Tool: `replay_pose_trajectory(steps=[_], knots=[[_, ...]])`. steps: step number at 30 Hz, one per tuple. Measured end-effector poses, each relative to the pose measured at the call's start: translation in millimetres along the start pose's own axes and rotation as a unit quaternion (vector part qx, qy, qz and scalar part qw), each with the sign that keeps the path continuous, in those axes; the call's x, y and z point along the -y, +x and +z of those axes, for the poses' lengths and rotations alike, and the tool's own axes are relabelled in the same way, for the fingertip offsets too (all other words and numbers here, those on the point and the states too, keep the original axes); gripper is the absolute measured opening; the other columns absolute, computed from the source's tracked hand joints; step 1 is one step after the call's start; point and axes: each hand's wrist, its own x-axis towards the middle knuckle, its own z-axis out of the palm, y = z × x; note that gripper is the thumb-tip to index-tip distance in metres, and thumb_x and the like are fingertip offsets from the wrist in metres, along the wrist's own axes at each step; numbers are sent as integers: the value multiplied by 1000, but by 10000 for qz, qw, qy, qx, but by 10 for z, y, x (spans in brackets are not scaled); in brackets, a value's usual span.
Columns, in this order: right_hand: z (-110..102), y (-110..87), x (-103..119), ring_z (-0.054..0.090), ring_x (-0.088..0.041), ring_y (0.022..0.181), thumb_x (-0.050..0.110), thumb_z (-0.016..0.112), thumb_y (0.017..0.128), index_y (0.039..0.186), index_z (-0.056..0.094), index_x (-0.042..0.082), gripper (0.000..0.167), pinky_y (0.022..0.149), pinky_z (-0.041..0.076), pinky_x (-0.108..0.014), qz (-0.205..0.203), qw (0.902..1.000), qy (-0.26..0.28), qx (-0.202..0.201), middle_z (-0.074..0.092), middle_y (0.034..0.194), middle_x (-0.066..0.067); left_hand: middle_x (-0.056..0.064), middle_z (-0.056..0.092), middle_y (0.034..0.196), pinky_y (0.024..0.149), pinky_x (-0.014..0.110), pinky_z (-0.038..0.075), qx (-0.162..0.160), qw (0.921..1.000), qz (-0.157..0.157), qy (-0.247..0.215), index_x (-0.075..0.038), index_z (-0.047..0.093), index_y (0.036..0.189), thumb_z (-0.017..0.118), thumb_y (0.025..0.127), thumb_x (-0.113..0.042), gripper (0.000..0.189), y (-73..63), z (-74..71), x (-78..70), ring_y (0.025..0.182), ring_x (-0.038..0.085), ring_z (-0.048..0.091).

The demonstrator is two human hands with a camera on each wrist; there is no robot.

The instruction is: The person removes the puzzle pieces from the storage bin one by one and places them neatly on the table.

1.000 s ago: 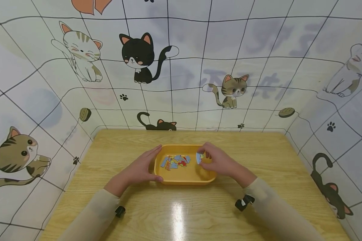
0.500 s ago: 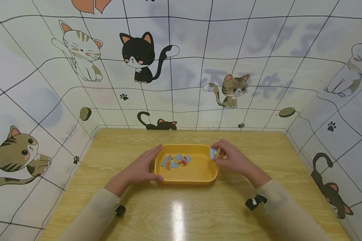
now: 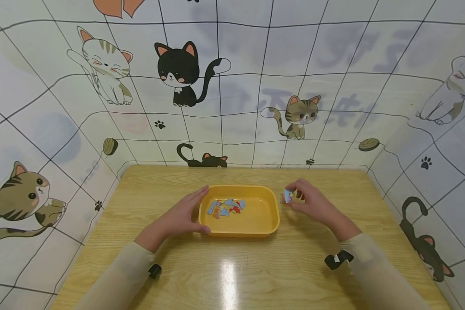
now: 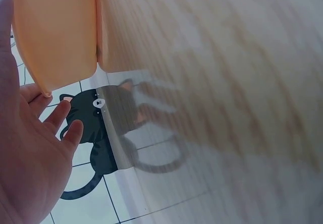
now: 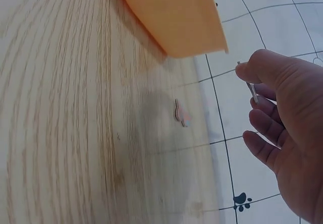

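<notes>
In the head view a yellow plastic tray (image 3: 255, 221) stands on the wooden table, with several flat, colourful jigsaw puzzle pieces (image 3: 224, 208) in its left half. My left hand (image 3: 179, 215) rests against the tray's left end, fingers extended along its side and thumb at the near corner. Just past the right end, my right hand (image 3: 310, 202) pinches a light-blue puzzle piece (image 3: 287, 196) between thumb and fingers. In the right wrist view this piece (image 5: 252, 90) shows edge-on, raised above the table. A small puzzle piece (image 5: 180, 115) lies on the tabletop beside the tray.
The wooden tabletop (image 3: 159, 267) extends around the tray on all sides. A white cat-print sheet with a grid (image 3: 240, 94) rises behind the table and at both sides. Small black devices (image 3: 339, 259) sit at both wrists.
My right hand has moved right, from over the tray to beyond its right end, pinching the puzzle piece. Another piece now shows on the table there. The left hand stays put.
</notes>
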Motion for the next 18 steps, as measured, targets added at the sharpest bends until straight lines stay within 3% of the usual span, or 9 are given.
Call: replay_pose_trajectory(steps=[7,11,18], knots=[[-9,-28,-133,59,-26,93,3,86,94,126,73,0,35,78,55,-40,-137,9998,-40,-135,67,115,-12,-3,17,185,133,58,25,-38,9999,107,64,-13,23,178,97,76,-65,136,5,2,4,167,33,24],[-5,-55,-188,59,-26,94,3,85,95,127,72,-1,34,79,55,-41,51,10000,-56,-32,65,115,-13,-1,17,185,133,58,25,-27,9999,109,82,-13,23,178,94,76,-71,137,-1,21,15,168,33,24],[30,-63,-331,58,-26,97,4,83,97,132,71,-3,38,77,54,-35,407,9991,24,107,64,117,-14,-3,16,185,133,58,26,-25,9999,104,91,-13,23,178,95,76,-68,137,6,6,-6,168,33,23]])
